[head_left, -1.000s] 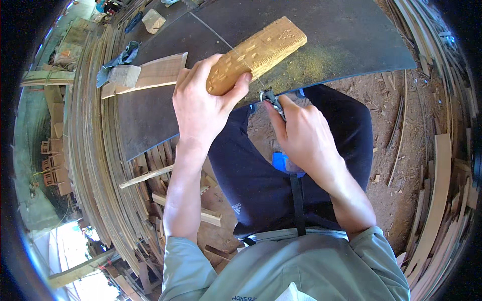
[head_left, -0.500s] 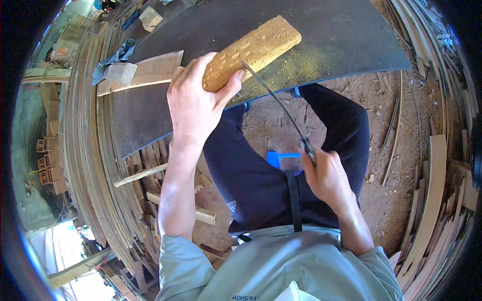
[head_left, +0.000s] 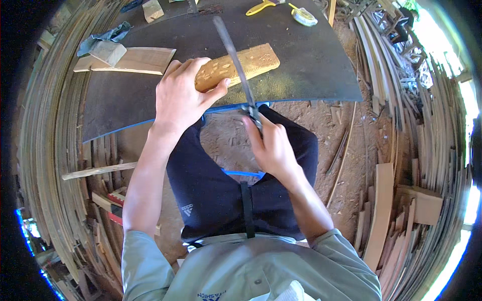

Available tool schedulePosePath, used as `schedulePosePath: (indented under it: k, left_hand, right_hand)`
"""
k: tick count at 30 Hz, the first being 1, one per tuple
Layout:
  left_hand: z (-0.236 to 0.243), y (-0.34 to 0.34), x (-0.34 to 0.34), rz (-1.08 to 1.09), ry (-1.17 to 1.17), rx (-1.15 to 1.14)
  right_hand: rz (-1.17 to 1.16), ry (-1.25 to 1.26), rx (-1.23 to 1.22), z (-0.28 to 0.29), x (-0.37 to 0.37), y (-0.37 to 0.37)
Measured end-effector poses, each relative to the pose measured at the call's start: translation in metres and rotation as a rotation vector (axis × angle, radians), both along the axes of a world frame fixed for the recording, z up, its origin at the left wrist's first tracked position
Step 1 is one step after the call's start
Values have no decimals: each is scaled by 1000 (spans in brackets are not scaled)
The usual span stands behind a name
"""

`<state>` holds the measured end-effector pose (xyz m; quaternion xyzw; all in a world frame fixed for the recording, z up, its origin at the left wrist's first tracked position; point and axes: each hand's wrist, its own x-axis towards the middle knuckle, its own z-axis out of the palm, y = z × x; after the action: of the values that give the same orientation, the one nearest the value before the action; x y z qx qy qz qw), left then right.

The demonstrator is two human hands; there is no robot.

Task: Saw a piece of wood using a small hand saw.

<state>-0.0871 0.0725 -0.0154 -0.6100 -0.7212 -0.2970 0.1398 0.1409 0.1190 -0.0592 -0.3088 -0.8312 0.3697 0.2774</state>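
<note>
- Holding wooden block (head_left: pixel 261 60) in left hand (head_left: pixel 178 96), at near side of table (head_left: pixel 321 83).
- Gripping long metal tool (head_left: pixel 232 50) by near end in right hand (head_left: pixel 272 149), pointed far across block; cannot tell if touching.
- Seeing sawdust (head_left: pixel 275 92) near block, yellow brush (head_left: pixel 260 7) far right.

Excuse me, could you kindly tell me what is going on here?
A person is working on wood by hand. The left hand grips one end of a yellowish wooden block near the close edge of a dark tabletop. The right hand holds a long, thin-bladed hand tool, its blade crossing over the block in this view; whether it touches is unclear. Yellow dust lies beside the block, and a pale board is to the left.
</note>
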Motion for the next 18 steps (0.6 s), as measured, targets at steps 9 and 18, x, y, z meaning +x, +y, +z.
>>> schedulePosePath:
  k: [9,18]
  left_hand:
    - [-5,3,1,-2,-41,26]
    - [-2,4,1,-16,-4,77]
  right_hand:
    - [-64,-17,83,7,-34,10]
    - [-121,-198,106,15,-38,3]
